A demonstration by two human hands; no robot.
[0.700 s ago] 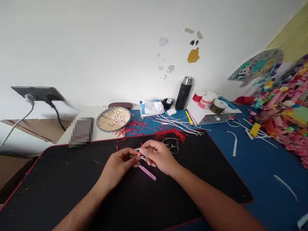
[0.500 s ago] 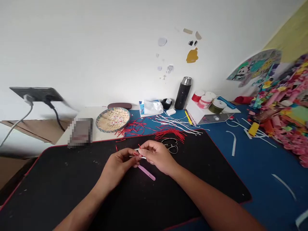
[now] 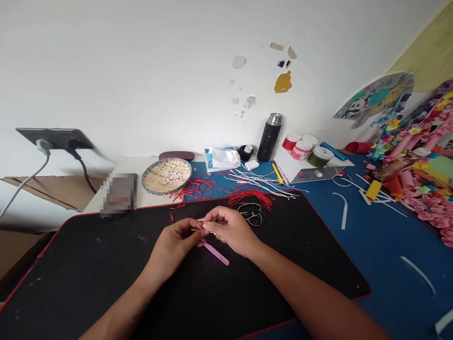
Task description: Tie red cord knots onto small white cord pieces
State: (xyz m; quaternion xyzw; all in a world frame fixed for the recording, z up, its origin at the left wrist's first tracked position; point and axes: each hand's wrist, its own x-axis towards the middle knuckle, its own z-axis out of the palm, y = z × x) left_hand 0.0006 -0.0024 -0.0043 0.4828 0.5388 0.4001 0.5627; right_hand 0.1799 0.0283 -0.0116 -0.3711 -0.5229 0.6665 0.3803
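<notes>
Above the black mat [image 3: 226, 302], my left hand [image 3: 176, 243] and my right hand [image 3: 230, 230] meet fingertip to fingertip. Both pinch a short red cord [image 3: 200, 225], with a bit of white cord beside it; the fingers hide most of both. Just below the fingertips a pink-handled tool [image 3: 216, 254] lies on the mat, its upper end hidden by my hands. Behind my right hand are scissors [image 3: 255, 218] with dark handles. A small red scrap of cord [image 3: 171, 218] lies behind my left hand.
Red cords [image 3: 251, 196] and white cords [image 3: 260, 182] lie along the mat's back edge. Behind them stand a woven basket [image 3: 152, 189], a tissue box [image 3: 221, 165], a black thermos [image 3: 269, 141] and several lidded tubs [image 3: 301, 150]. Colourful paper flowers [image 3: 428, 208] crowd the right.
My right fingertips have shifted slightly left and closed over the red cord end that stuck up between them. Both hands otherwise keep their place.
</notes>
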